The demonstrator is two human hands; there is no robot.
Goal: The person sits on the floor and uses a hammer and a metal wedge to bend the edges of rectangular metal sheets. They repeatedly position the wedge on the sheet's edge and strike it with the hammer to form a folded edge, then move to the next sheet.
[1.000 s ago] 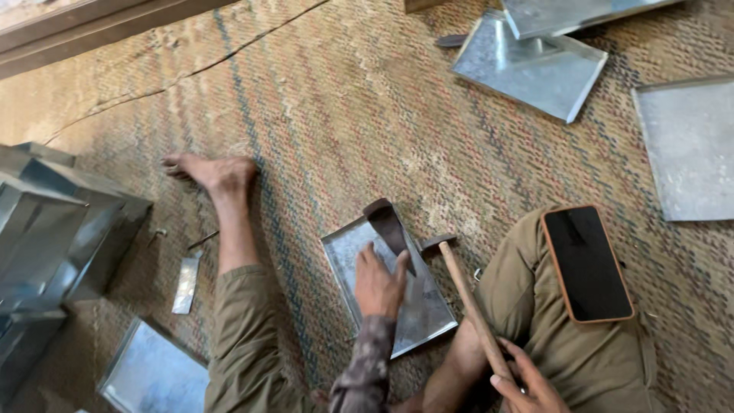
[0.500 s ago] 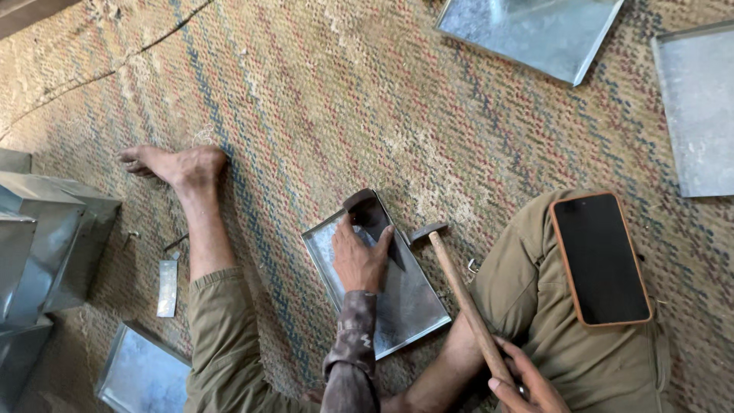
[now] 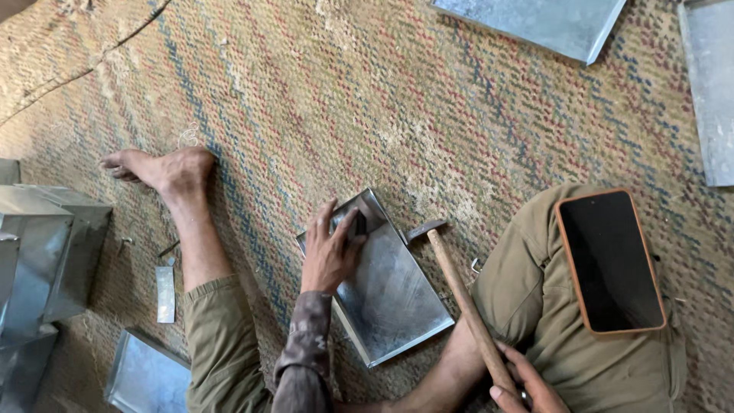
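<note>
My left hand (image 3: 330,252) presses on the near-left corner of a shallow grey sheet-metal tray (image 3: 390,294) lying on the woven mat, fingers around a small dark block (image 3: 359,222) set against the tray's rim. My right hand (image 3: 524,382) grips the end of a wooden-handled hammer (image 3: 459,287). The hammer's metal head (image 3: 425,228) sits just right of the tray's far edge.
A phone in an orange case (image 3: 609,262) rests on my right knee. My bare left foot (image 3: 164,170) stretches left. Folded metal boxes (image 3: 46,252) stand at the left, a metal tray (image 3: 145,376) at bottom left, flat metal sheets (image 3: 550,23) at the top and right (image 3: 709,84). A small metal strip (image 3: 165,294) lies by my leg.
The view has shifted, moving everything slightly up and right in frame. My left hand has slid toward the tray's far-left corner. The hammer stays low beside the tray.
</note>
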